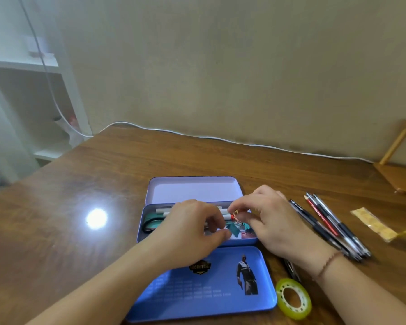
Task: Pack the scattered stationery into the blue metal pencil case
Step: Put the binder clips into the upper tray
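The blue metal pencil case (pixel 195 187) lies open mid-table, its upper lid tipped back and a printed blue lid (pixel 204 287) flat in front of it. Inside lie white pens (pixel 164 211), a dark loop at the left end and teal binder clips (pixel 233 228). My left hand (pixel 188 231) hovers over the case with fingers curled above its contents. My right hand (pixel 267 221) pinches a small gold clip (pixel 235 213) over the case's right end. Black and red pens (pixel 328 226) lie to the right.
A roll of yellow-green tape (pixel 293 299) sits at the lower right. A gold strip packet (pixel 374 224) lies far right, a wooden frame (pixel 403 165) beyond it. A white cable (pixel 220 138) runs along the table's back edge. White shelves (pixel 33 90) stand at the left.
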Motion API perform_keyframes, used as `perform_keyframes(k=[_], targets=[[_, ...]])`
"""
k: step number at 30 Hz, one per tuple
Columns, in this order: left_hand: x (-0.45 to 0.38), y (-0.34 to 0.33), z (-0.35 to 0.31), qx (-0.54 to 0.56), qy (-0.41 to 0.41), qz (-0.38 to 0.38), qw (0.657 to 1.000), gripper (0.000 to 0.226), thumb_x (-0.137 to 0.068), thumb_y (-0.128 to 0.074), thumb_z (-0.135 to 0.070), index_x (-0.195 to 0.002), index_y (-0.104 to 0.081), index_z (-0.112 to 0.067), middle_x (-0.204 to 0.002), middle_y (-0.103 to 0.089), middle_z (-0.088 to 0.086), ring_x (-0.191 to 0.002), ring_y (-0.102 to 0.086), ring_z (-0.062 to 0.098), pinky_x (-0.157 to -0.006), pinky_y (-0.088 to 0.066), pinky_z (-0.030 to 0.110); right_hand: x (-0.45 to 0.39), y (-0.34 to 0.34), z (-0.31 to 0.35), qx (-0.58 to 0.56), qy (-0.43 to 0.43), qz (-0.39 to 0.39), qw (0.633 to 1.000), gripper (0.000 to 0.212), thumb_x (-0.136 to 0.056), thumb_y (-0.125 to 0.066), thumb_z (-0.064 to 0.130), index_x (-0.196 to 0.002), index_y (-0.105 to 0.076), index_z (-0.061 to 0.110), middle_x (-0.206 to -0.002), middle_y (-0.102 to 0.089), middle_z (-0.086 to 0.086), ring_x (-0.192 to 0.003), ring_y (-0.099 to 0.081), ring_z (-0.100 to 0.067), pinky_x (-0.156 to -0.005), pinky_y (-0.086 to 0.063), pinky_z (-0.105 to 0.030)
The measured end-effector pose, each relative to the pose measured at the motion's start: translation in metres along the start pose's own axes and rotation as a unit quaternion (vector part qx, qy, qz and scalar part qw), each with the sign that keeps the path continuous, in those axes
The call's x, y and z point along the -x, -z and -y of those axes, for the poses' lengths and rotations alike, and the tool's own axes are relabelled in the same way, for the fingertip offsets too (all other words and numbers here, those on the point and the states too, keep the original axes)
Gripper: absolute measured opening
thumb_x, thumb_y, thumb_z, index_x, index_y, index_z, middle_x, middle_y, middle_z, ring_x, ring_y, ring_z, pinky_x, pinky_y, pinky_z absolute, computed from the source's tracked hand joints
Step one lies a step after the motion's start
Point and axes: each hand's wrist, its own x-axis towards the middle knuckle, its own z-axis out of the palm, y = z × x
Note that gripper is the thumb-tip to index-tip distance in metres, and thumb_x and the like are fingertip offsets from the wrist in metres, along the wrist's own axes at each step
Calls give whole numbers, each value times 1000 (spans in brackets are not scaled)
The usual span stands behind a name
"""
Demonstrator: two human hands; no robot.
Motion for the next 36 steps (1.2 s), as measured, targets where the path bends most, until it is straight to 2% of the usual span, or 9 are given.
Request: perform_keyframes(k=[4,9,16,22,25,27,30,32,36], targets=[[4,5,11,-2,-20,-12,1000,15,-79,-67,-42,-83,-64,-27,-70,-57,-9,-76,-51,8,-62,-34,15,0,-4,5,52,15,29,998,24,-90,-62,25,-106,-67,42,-92,-50,11,-90,-42,-14,-81,-40,-31],[9,4,16,-84,-62,20,994,42,-76,-55,-65,-105,-65,-36,-79,-54,-15,-83,-46,9,-76,-38,27,0,-5,-1,75,39,-27,996,17,-83,-66,18,-89,-71,32,-91,-63,19,-90,-46,-10,-78,-45,-36],[10,1,11,-149,-87,56,983,49,-78,-49,-69,-117,-60,-41,-93,-59,-13,-92,-46,13,-82,-35,30,6,-2,-4,79,58,21,995,28,-79,-52,18,-82,-74,35,-92,-56,22,-97,-43,-6,-84,-39,-33],[9,7,14,-147,-99,81,981,58,-78,-57,-67,-130,-53,-39,-108,-58,-16,-102,-44,12,-91,-39,32,6,54,10,-86,-3,-123,989,21,-84,-68,11,-86,-72,31,-87,-64,18,-87,-55,-8,-73,-43,-20],[11,23,28,-133,-98,73,983,72,-71,-61,-71,-136,-47,-43,-125,-51,-21,-116,-39,10,-99,-34,33,25,103,25,-186,-8,-188,964,14,-87,-66,17,-89,-73,28,-84,-68,0,-74,-60,-24,-64,-51,-34],[12,33,39,-161,-63,82,981,84,-67,-59,-77,-142,-35,-46,-140,-40,-23,-130,-30,9,-107,-28,35,37,124,22,-174,-8,-200,964,13,-88,-64,21,-91,-73,30,-86,-71,0,-78,-64,-21,-67,-54,-34],[13,39,50,-190,-20,132,973,95,-64,-54,-81,-146,-20,-47,-149,-30,-23,-137,-22,7,-112,-22,35,46,126,-9,-51,-115,-144,982,11,-87,-65,26,-87,-70,35,-82,-69,13,-80,-62,-7,-57,-47,-23],[12,39,52,-162,-8,147,976,96,-65,-59,-78,-146,-19,-47,-147,-30,-23,-136,-24,6,-113,-23,33,55,114,-37,56,-200,-122,970,11,-88,-66,24,-93,-69,34,-88,-66,16,-80,-57,-2,-61,-41,-18],[11,39,56,-107,-8,146,984,107,-53,-60,-87,-145,-22,-48,-135,-28,-30,-135,-26,2,-112,-27,27,73,91,-91,176,-350,-127,911,20,-88,-65,27,-108,-67,26,-118,-64,-1,-110,-54,-21,-80,-51,-36]])
